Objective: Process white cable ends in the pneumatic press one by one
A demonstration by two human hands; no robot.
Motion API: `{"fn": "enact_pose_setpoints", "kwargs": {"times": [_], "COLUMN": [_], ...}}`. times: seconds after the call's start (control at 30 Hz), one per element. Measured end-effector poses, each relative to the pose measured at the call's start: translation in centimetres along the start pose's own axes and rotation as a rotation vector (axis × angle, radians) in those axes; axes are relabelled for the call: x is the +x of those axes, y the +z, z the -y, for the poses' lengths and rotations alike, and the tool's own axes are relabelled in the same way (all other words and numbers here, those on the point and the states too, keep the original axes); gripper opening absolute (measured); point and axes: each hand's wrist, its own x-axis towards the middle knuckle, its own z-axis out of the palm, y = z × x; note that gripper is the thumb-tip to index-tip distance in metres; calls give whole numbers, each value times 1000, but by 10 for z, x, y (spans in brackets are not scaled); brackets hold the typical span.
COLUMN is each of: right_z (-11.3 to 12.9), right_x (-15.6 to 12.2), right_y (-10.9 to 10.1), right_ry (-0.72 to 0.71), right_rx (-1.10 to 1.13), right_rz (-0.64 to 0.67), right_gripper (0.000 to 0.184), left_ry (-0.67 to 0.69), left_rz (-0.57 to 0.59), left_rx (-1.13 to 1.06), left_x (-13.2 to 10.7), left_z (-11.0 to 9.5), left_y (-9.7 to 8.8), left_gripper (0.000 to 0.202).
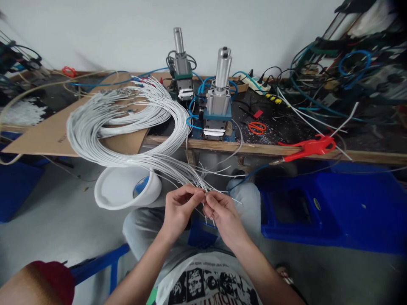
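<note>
Above lap [246, 201], left hand [181, 207] and right hand [225, 212] pinched closed on white wires [159, 158]; likely light, springy; grip near ends.

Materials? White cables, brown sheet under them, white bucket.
White cables: probably plastic-sheathed, smooth satin; they bend in even curves. Brown sheet: likely cardboard, matte, with dark printing. White bucket: apparently plastic, low sheen, thick rounded rim.

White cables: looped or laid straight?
Looped: the white cables curve round over the cardboard, their near ends fanning out by the left hand and right hand.
</note>
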Motion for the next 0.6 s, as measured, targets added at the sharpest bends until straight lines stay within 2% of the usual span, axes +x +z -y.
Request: {"fn": "enact_pose_setpoints", "kwargs": {"times": [0.13,0.23,0.4,0.5,0.6], "right_z": [-2,-1,5,7,6], "right_x": [-1,-2,0,0,-2], "right_y": [2,0,-1,-2,-6], "right_ry": [-3,1,-38,-84,-181], "right_rx": [14,-26,-228,-326,-523], "right_rz": [-18,-15,18,35,25], "right_gripper": [32,32,33,33,31], "left_ry": [-53,21,167,175,154], "left_rz": [-58,-30,56,44,-18], "left_rx": [-99,15,294,305,261], "left_x": [-4,-3,-1,-2,-1], "left_z": [6,5,0,-2,-4], "left_y": [8,4,-7,-8,-4], "left_gripper": [25,26,22,23,25]}}
